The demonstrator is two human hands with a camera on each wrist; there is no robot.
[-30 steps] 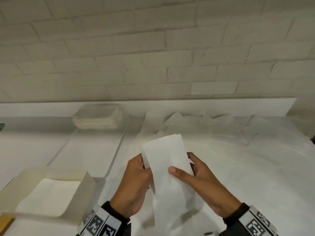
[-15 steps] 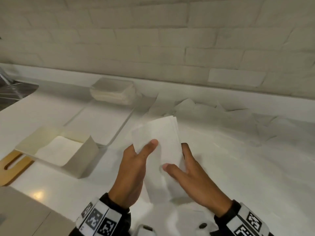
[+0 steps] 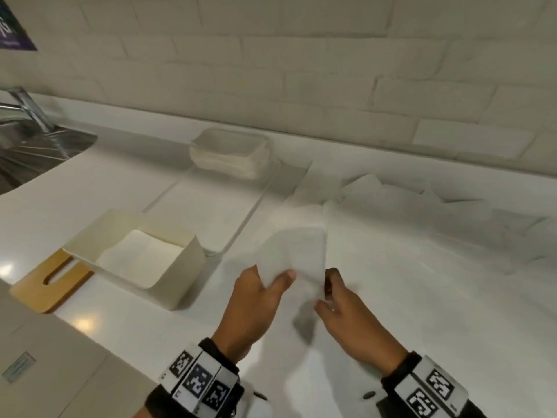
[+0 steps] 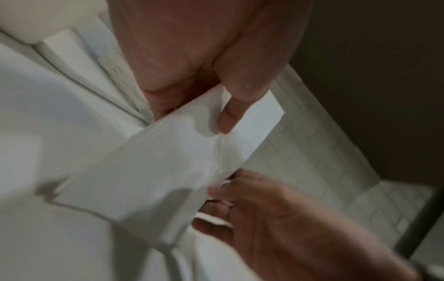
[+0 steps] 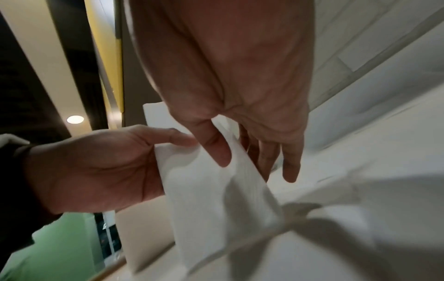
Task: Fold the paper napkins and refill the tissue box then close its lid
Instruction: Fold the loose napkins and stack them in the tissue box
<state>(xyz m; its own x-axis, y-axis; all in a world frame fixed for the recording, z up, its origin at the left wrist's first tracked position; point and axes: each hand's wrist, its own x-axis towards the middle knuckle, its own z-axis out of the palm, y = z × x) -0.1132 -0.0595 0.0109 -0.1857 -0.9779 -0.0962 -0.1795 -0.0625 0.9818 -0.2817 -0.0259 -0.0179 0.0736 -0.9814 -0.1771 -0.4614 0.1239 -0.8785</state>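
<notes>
A folded white paper napkin (image 3: 297,257) is held just above the counter between both hands. My left hand (image 3: 277,282) pinches its left edge, thumb on top and fingers underneath. My right hand (image 3: 327,294) grips its right edge; in the right wrist view the napkin (image 5: 216,190) passes between thumb and fingers. The left wrist view shows my thumb pressing on the napkin (image 4: 168,161). The open cream tissue box (image 3: 180,267) stands to the left with white napkins lying flat inside. Its wooden lid (image 3: 45,285) lies partly under the box's left end.
A shallow white tray (image 3: 211,212) sits behind the box, with a stack of white napkins (image 3: 229,155) at its far end. Loose unfolded napkins (image 3: 422,212) cover the counter at the right. A steel sink (image 3: 30,152) is far left, and a tiled wall runs behind.
The head view has swung left, bringing the sink into sight. The napkin has gone from a long raised strip to a shorter fold held lower. My left thumb now lies on top.
</notes>
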